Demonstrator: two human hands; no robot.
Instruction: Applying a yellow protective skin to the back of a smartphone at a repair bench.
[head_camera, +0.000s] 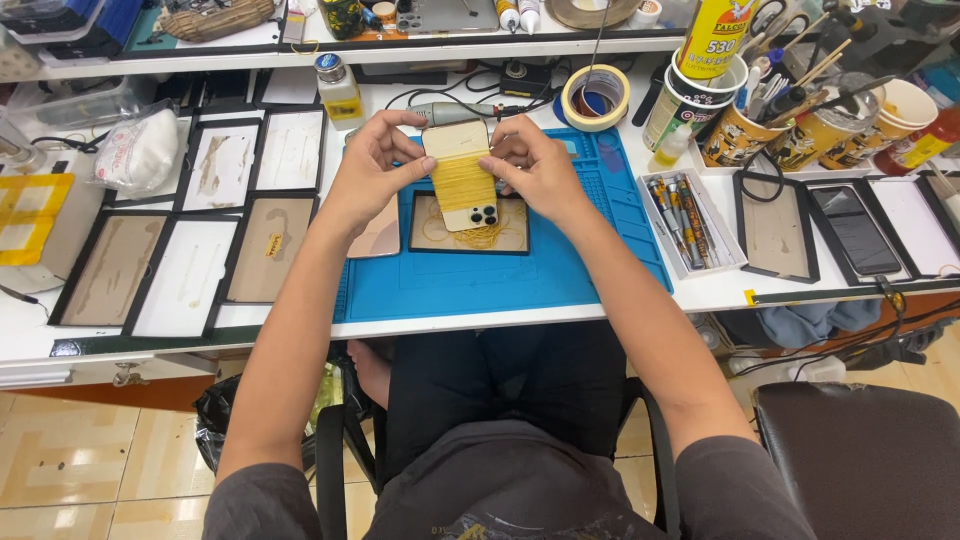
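yellow-banded phone (463, 177), one, gripped by left hand (370, 165), right hand (535, 170)

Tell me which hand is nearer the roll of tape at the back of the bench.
Right hand: just below-left of the tape roll. Left hand sits across the phone, farther away.

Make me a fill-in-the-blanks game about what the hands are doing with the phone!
1. Both hands, the left hand and the right hand, hold a ____ above the desk.
2. The phone is wrapped in many ____ rubber bands.
3. Under the hands lies a ____ work mat.
4. Behind the right hand stands a roll of ____.

Missing words: phone; yellow; blue; tape
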